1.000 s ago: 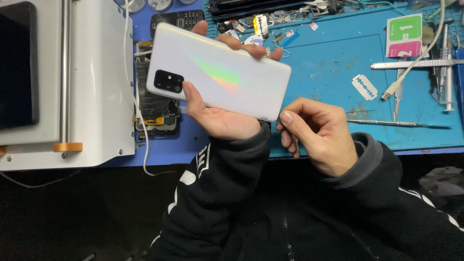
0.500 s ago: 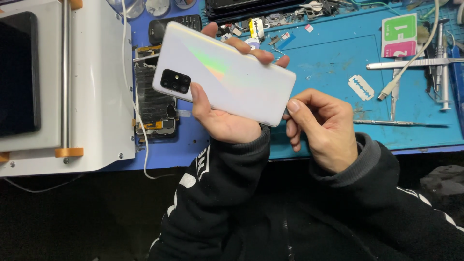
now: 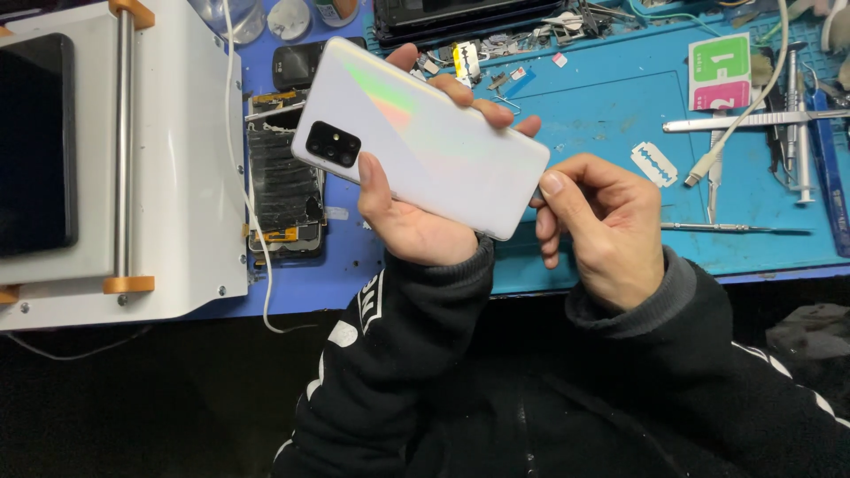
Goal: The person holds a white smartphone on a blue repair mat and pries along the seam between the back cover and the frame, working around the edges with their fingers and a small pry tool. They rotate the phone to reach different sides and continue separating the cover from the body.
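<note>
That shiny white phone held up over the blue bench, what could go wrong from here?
The glossy white smartphone is held above the bench only by the left hand; a loose grip could drop it. The right hand works at its lower corner, so a slip might mark the back. A bare razor blade on the blue work mat could cut a finger.

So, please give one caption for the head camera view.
Left hand holds a white smartphone back-up over the blue repair mat; right hand touches its lower edge.

A white machine with orange clamps stands left. On the blue mat lie a razor blade, metal tweezers and a green-and-pink card far right.
</note>
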